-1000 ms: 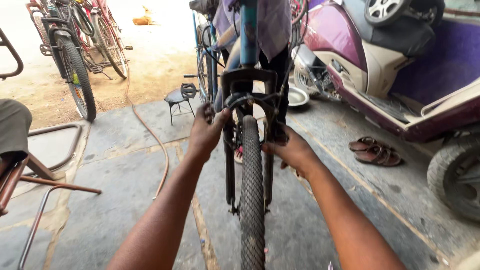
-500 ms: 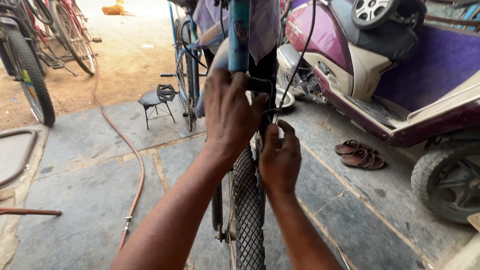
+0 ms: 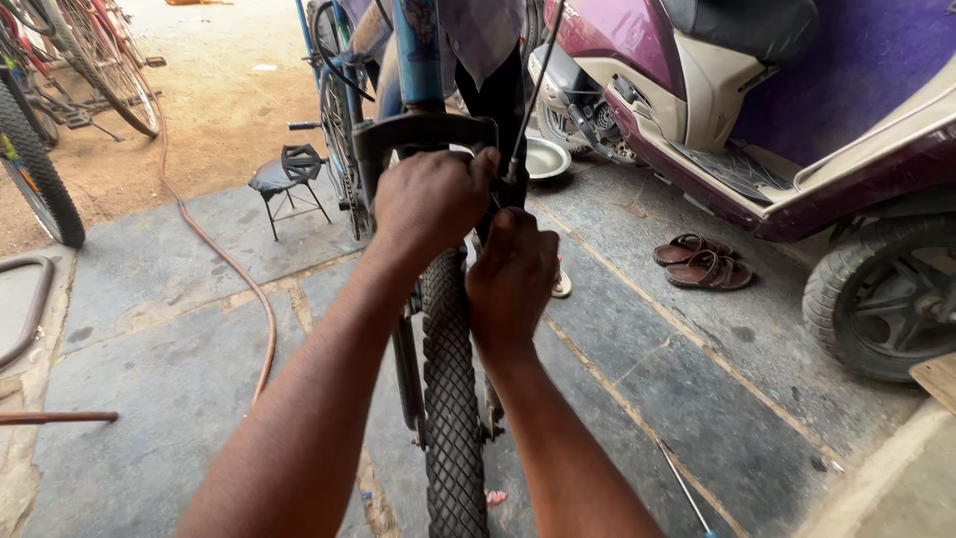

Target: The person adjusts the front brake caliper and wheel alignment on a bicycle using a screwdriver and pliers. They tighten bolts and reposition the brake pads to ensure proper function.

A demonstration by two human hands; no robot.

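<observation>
- Black knobbly rubber covers the front wheel (image 3: 453, 399), which stands upright at centre frame and runs down toward 6 o'clock, held in a black fork (image 3: 423, 134) under a blue frame tube (image 3: 418, 50).
- Left hand (image 3: 430, 204): grip closed over the top of the tyre just under the fork crown.
- Right hand (image 3: 510, 284): fingers pinched together on a thin brake cable (image 3: 533, 100) and the small part beside the rim; what exactly they clamp is hidden.
- Handling, as a judgement: the wheel is stiff and fairly heavy, and the tread gives good friction. The cable is thin and springy, so it is best held close to its end.
- Surroundings: purple scooter (image 3: 697, 90) at 2 o'clock, brown sandals (image 3: 702, 264) at 3 o'clock, small black stool (image 3: 289, 174) at 10 o'clock, orange hose (image 3: 244, 279) at 9 o'clock on the stone floor (image 3: 169, 339).
</observation>
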